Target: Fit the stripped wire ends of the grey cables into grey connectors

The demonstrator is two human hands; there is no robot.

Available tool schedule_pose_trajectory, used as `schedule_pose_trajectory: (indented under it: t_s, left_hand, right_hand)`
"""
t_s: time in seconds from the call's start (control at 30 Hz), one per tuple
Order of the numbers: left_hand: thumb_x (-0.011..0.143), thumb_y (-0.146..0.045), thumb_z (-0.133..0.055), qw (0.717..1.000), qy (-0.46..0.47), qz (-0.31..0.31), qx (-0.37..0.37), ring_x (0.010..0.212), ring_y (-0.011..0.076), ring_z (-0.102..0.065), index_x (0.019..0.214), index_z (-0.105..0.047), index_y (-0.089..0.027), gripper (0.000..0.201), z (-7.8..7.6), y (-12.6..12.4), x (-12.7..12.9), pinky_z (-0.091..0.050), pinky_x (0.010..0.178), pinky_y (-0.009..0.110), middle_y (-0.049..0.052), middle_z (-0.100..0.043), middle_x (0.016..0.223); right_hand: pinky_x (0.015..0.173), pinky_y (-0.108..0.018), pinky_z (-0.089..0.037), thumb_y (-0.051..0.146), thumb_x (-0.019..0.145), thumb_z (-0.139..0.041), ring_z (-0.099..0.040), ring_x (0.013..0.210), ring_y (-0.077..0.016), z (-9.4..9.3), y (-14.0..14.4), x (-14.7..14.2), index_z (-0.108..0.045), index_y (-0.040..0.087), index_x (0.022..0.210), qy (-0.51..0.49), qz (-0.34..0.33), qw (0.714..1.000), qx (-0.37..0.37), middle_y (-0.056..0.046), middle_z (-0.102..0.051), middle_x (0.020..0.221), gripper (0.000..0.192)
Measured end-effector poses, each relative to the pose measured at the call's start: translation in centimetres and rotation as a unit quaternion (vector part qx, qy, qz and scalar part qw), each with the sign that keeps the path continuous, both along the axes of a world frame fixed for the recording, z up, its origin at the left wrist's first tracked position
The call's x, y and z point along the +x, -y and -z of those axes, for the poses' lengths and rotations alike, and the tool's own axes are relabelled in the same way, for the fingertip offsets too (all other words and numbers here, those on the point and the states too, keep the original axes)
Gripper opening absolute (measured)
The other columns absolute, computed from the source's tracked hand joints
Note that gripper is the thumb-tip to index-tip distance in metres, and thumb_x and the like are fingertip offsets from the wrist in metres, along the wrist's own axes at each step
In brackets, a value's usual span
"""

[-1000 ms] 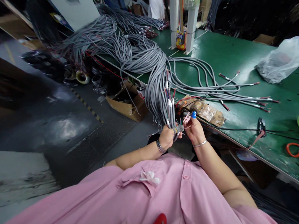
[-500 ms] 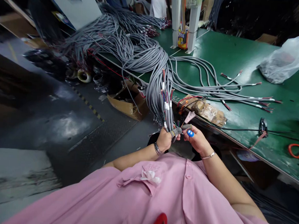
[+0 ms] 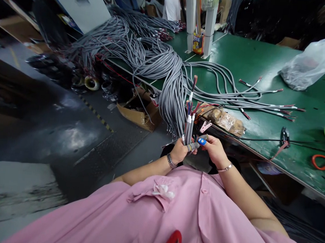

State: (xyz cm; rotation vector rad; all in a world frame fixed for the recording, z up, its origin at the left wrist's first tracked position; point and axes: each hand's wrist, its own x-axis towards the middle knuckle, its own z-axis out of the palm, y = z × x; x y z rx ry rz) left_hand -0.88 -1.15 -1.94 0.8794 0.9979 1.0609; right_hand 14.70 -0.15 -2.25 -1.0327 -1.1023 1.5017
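Green workbench (image 3: 246,57) w/ a smooth, slightly glossy top fills the upper right of the frame; dark concrete floor at left. Big heap of grey round-jacketed cables (image 3: 155,58) spills off the bench edge at upper centre and hangs down toward the hands. More loose grey cables (image 3: 236,93) fan out flat across the bench, ends stripped w/ red tips.

Left hand (image 3: 178,151), centre frame, is closed tight around a small bunch of cable ends (image 3: 189,123), held upright; white sleeves on them, thin red/blue/green cores sticking up at the top. Metal link watch on that wrist. Right hand (image 3: 214,150) just beside it, touching the bunch, fingers pinched narrow at its base; blue fingertip cover (image 3: 201,141) on one finger, thin bangle on the wrist.

Crumpled brown taped block (image 3: 224,119) sits on the bench edge right above the hands. Clear wrinkled plastic bag (image 3: 310,66) upper right. Open cardboard box (image 3: 138,111) on the floor, centre left. Orange-handled tool (image 3: 321,162) at far right. Yellow printed pack (image 3: 197,43) by white posts, writing too small to read. Pink button shirt (image 3: 173,214) fills the bottom.
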Motion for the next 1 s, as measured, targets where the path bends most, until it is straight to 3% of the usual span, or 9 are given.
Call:
schedule_pose_trajectory:
  t_s: [0.2, 0.43, 0.7, 0.87, 1.0]
  left_hand:
    - [0.053, -0.040, -0.084, 0.998, 0.042, -0.053, -0.020, 0.046, 0.0138, -0.059, 0.076, -0.055, -0.015, 0.045, 0.1, -0.2, 0.4, -0.052, 0.049, 0.029, 0.000, -0.063, 0.058]
    - [0.054, -0.041, -0.084, 0.998, 0.038, -0.056, -0.013, 0.045, 0.0126, -0.058, 0.074, -0.054, -0.015, 0.044, 0.3, -0.2, 0.5, -0.050, 0.048, 0.026, -0.001, -0.062, 0.055]
    - [0.053, -0.039, -0.084, 0.996, 0.042, -0.076, -0.026, 0.044, 0.0125, -0.057, 0.072, -0.054, -0.016, 0.043, -0.2, -0.2, 0.5, -0.050, 0.046, 0.027, -0.001, -0.061, 0.054]
    - [0.055, -0.034, -0.083, 0.994, 0.083, -0.073, -0.025, 0.046, 0.0113, -0.057, 0.076, -0.052, -0.016, 0.042, -0.9, -0.7, 0.4, -0.048, 0.045, 0.024, -0.003, -0.061, 0.058]
    - [0.059, -0.034, -0.081, 0.992, 0.108, -0.062, -0.020, 0.045, 0.0103, -0.055, 0.082, -0.051, -0.017, 0.042, -1.4, -1.5, 0.6, -0.047, 0.044, 0.023, -0.003, -0.061, 0.058]
  right_hand:
    - [0.051, -0.024, -0.036, 0.036, 0.071, -0.074, -0.043, 0.053, -0.0090, -0.3, 0.2, 0.0, -0.070, 0.019, 0.075, -0.016, 0.013, 1.000, -0.004, 0.002, -0.060, 0.063, 0.018]
    - [0.052, -0.023, -0.036, 0.036, 0.072, -0.074, -0.043, 0.052, -0.0084, -0.7, 0.1, -0.6, -0.067, 0.019, 0.074, -0.045, 0.004, 0.998, -0.034, 0.003, -0.057, 0.061, 0.018]
    - [0.052, -0.023, -0.038, 0.034, 0.070, -0.075, -0.043, 0.053, -0.0086, -0.4, 0.2, -0.8, -0.066, 0.019, 0.071, -0.062, 0.045, 0.996, -0.040, 0.004, -0.055, 0.060, 0.017]
    - [0.053, -0.023, -0.044, 0.054, 0.077, -0.065, -0.047, 0.053, -0.0083, 0.7, -1.5, 0.2, -0.066, 0.019, 0.082, -0.186, 0.066, 0.974, -0.111, 0.001, -0.061, 0.071, 0.035]
    - [0.054, -0.023, -0.048, 0.068, 0.070, -0.063, -0.055, 0.059, -0.0107, 0.7, -3.6, 0.2, -0.066, 0.019, 0.082, -0.209, 0.043, 0.964, -0.159, -0.003, -0.066, 0.078, 0.050]
